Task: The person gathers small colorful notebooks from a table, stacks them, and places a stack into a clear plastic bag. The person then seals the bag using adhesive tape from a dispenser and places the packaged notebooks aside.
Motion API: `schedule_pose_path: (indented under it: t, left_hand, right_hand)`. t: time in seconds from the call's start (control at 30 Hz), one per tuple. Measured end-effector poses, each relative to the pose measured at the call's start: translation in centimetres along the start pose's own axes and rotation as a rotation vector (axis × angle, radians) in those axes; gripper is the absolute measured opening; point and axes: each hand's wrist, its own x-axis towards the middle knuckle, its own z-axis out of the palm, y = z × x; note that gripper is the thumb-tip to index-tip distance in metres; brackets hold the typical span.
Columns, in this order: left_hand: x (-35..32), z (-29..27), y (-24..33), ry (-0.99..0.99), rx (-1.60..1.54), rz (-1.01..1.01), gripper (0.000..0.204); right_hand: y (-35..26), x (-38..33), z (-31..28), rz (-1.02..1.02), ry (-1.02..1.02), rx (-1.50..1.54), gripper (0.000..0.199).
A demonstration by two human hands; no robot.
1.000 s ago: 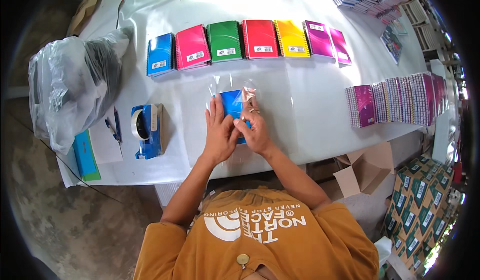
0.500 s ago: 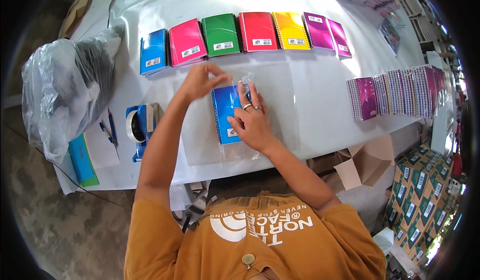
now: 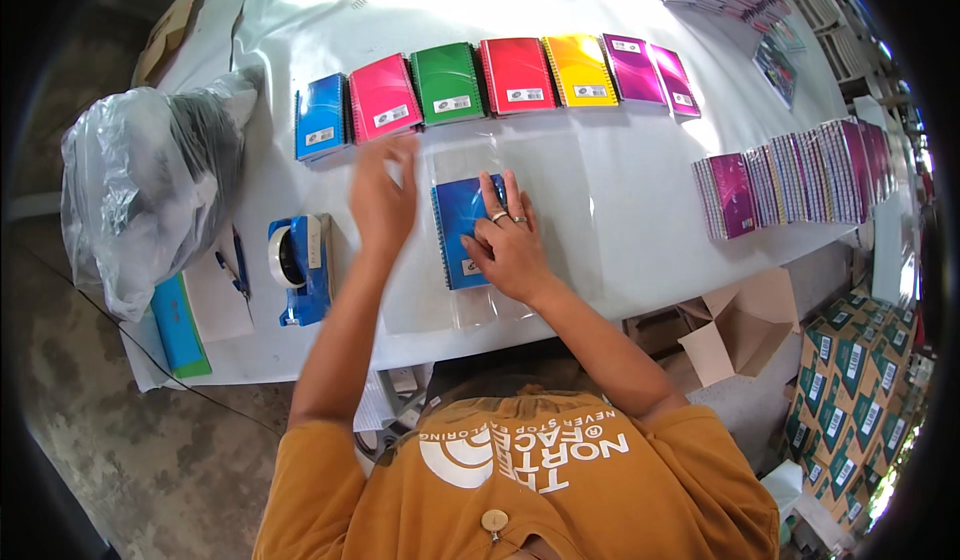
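Note:
A blue spiral notebook [image 3: 457, 215] lies on the table, with a clear plastic sheet [image 3: 460, 165] around it that reaches past its top and bottom edges. Flat on the notebook's right side rests my right hand [image 3: 512, 250], fingers stretched out and rings on them. My left hand [image 3: 385, 195] is raised to the left of the notebook, below the pink notebook [image 3: 385, 90]; motion blurs its fingers, and I see nothing certain in them.
Behind stands a row of notebook stacks: blue [image 3: 322, 110], green [image 3: 446, 75], red [image 3: 517, 70], yellow [image 3: 580, 65] and purple [image 3: 633, 65]. A tape dispenser [image 3: 305, 280], scissors [image 3: 236, 270] and a plastic bag [image 3: 150, 190] are left. More notebooks [image 3: 735, 195] line the right; an open carton [image 3: 745, 325] sits below.
My left hand has moved left and a little nearer me, away from the notebook. The plastic bunched by my right fingers now lies flatter. My right hand stays on the notebook; the view has shifted slightly.

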Motion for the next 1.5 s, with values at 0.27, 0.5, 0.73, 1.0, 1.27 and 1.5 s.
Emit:
schedule_pose_path:
  t: [0.27,0.5,0.73,1.0,1.27,1.5]
  left_hand:
    - [-8.9,1.9,1.2,-0.477,0.358,0.031,0.057]
    - [-10.5,2.6,2.0,-0.355,0.431,-0.083,0.067]
    - [-16.1,-1.1,6.5,-0.298,0.085,0.12,0.063]
    - [-18.5,-10.0,0.9,-0.036,0.122,0.053,0.031]
    - [-15.0,-11.6,-8.1,0.302,-0.053,-0.739,0.061]
    - [-7.7,-16.0,-9.7,-0.204,-0.213,-1.065,0.045]
  right_hand:
    - [-0.3,0.8,-0.5,-0.151,-0.148,-0.002,0.025]
    - [0.4,3.5,-2.8,-0.139,-0.524,0.017,0.027]
    - [0.4,4.8,-4.4,-0.124,-0.715,0.03,0.022]
    - [-0.6,4.5,-5.0,-0.084,-0.703,0.064,0.01]
    - [-1.1,4.7,-4.0,-0.039,-0.625,-0.084,0.072]
    - [-1.9,4.7,-4.0,-0.044,-0.588,-0.197,0.091]
